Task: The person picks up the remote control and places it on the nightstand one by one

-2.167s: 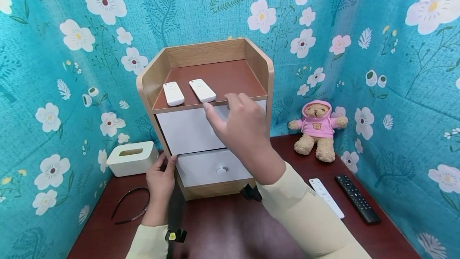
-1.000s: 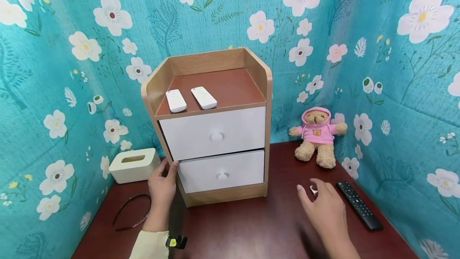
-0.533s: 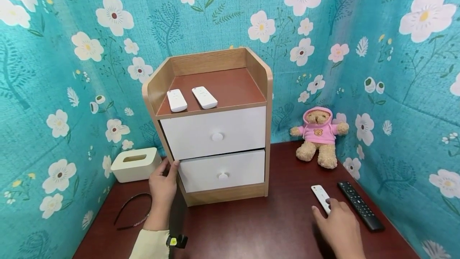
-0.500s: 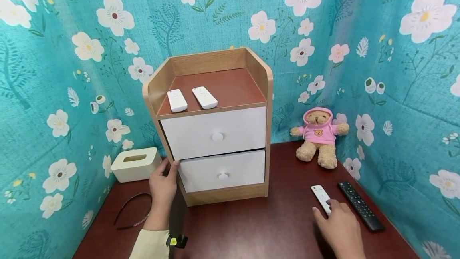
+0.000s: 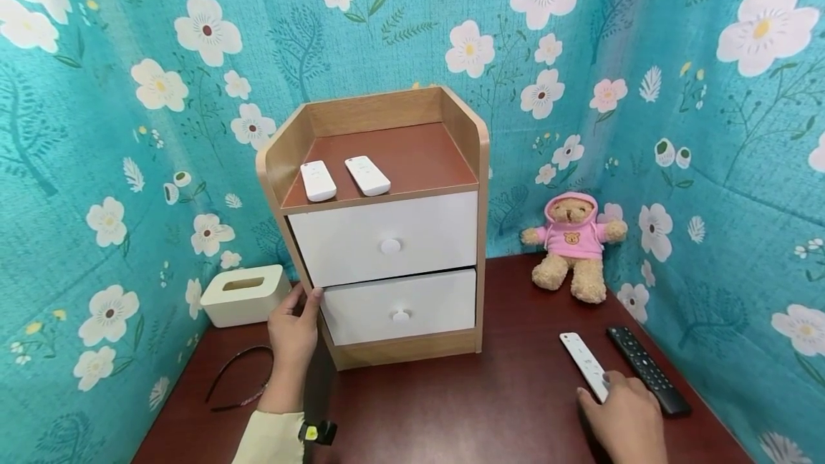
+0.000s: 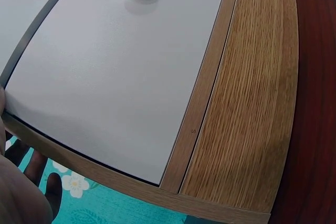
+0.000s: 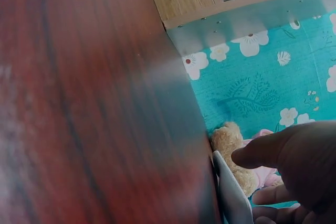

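Note:
A small wooden drawer cabinet with two white drawer fronts stands in the middle of the table. My left hand rests at its left edge, thumb on the front corner and fingers spread along the outer side, as the left wrist view also shows. My right hand is over the near end of a white remote control lying on the table at the right. Its fingertips overlap the remote while the thumb stands off to the left; the right wrist view shows the thumb apart from the remote.
Two white remotes lie on the cabinet top. A black remote is beside the right hand, with a teddy bear in a pink hoodie behind. At left are a cream tissue box and a headband. Floral curtains surround the table.
My right hand has left the cabinet top for the table at right, then slid nearer along the white remote, uncovering more of it. My left hand has stayed at the cabinet edge.

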A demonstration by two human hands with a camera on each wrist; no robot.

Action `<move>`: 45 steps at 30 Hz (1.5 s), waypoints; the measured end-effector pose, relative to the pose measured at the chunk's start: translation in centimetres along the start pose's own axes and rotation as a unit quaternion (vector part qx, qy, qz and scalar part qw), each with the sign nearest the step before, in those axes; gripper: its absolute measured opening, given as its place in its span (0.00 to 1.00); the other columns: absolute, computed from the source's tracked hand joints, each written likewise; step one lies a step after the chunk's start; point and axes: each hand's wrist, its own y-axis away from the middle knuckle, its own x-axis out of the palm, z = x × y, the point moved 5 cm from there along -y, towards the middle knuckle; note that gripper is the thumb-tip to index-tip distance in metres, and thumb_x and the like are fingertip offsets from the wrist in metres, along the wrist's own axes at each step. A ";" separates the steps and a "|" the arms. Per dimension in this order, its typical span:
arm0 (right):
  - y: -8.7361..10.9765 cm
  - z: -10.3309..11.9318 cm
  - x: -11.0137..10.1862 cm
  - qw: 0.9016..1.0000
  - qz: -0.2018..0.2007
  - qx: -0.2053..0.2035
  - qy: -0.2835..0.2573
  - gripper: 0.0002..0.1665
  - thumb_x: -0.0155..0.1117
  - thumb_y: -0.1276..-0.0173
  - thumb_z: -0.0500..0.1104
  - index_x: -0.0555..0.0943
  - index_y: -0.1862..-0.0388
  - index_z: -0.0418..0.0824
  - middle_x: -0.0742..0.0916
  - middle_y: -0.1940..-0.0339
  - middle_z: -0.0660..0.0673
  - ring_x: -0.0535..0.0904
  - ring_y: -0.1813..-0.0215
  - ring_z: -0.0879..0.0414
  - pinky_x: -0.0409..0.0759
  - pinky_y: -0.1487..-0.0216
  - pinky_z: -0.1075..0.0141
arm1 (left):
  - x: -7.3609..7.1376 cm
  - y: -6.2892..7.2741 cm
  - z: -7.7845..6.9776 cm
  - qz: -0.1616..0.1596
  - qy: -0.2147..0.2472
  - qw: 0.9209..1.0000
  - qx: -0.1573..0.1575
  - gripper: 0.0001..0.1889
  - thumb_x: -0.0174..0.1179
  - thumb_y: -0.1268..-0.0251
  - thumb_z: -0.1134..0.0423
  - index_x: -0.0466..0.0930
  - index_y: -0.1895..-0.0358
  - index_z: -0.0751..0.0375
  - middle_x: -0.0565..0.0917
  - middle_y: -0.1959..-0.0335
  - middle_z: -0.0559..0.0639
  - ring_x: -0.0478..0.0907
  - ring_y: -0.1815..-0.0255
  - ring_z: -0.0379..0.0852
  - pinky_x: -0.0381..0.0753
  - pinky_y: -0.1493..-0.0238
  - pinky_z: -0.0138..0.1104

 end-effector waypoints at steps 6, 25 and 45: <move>-0.1 -1.1 0.0 1.000 0.014 0.024 0.010 0.43 0.78 0.34 0.54 0.78 0.41 0.16 0.84 0.53 0.20 0.79 0.47 0.26 0.72 0.42 0.33 | 0.1 0.3 0.3 0.004 -0.007 1.000 -0.011 0.21 0.72 0.24 0.50 0.90 0.37 0.60 0.92 0.52 0.64 0.80 0.60 0.31 0.77 0.60 0.18; -0.2 -2.9 0.4 0.991 0.104 0.078 0.044 0.48 0.77 0.33 0.59 0.76 0.40 0.15 0.83 0.57 0.19 0.83 0.52 0.27 0.82 0.50 0.35 | 0.4 0.0 0.0 0.005 0.014 1.000 0.006 0.18 0.72 0.24 0.54 0.91 0.39 0.60 0.92 0.54 0.63 0.81 0.60 0.30 0.79 0.61 0.19; -0.9 -2.4 0.3 0.994 0.079 0.071 0.014 0.42 0.74 0.30 0.57 0.80 0.42 0.17 0.85 0.56 0.20 0.84 0.52 0.28 0.79 0.47 0.34 | 0.2 -0.2 0.0 -0.002 0.009 1.000 0.001 0.19 0.73 0.25 0.53 0.92 0.41 0.61 0.92 0.57 0.62 0.80 0.63 0.33 0.77 0.63 0.20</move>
